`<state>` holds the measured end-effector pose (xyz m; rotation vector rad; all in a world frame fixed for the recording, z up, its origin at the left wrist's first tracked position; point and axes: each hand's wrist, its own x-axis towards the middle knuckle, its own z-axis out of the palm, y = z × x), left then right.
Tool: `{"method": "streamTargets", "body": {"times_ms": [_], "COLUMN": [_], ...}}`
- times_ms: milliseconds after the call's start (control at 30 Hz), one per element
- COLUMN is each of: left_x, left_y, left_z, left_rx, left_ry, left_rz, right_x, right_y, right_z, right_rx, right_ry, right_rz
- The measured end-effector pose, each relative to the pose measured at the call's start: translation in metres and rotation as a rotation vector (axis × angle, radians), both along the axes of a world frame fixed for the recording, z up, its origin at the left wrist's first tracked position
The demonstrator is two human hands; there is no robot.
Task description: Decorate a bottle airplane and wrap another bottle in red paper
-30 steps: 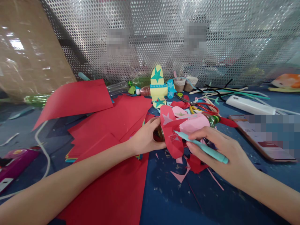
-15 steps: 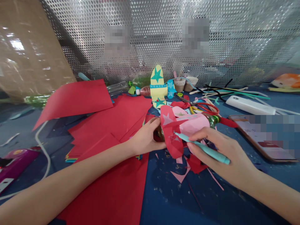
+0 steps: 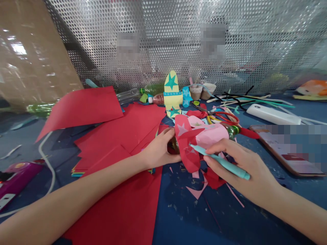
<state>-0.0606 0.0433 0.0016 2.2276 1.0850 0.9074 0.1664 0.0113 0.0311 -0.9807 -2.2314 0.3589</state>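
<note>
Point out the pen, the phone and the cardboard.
Pen point(image 3: 227, 165): head view, on the barrel, toward its rear end.
Phone point(image 3: 287, 149): head view, on the screen.
Cardboard point(image 3: 35, 51): head view, on the middle of its broad brown face.

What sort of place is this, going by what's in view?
Likely a craft worktable; the wider room is unclear. Signs: a pile of red paper, scissors near paper scraps, and a pen in the right hand.

Turquoise pen point(image 3: 227, 164) now slightly lower.
</note>
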Motion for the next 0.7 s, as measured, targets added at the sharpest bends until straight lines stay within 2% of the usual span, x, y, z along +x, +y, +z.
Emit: {"method": "streamTargets", "body": {"times_ms": [700], "left_x": [0.0002], "left_y": [-0.0008], "left_z": [0.0], "left_rx": [-0.006], "left_ry": [-0.003], "left_rz": [0.007], "right_x": [0.0004], "right_y": [-0.0011], "right_z": [0.0005], "right_rx": [0.002], "right_ry": [-0.004], "right_rz": [0.037]}}
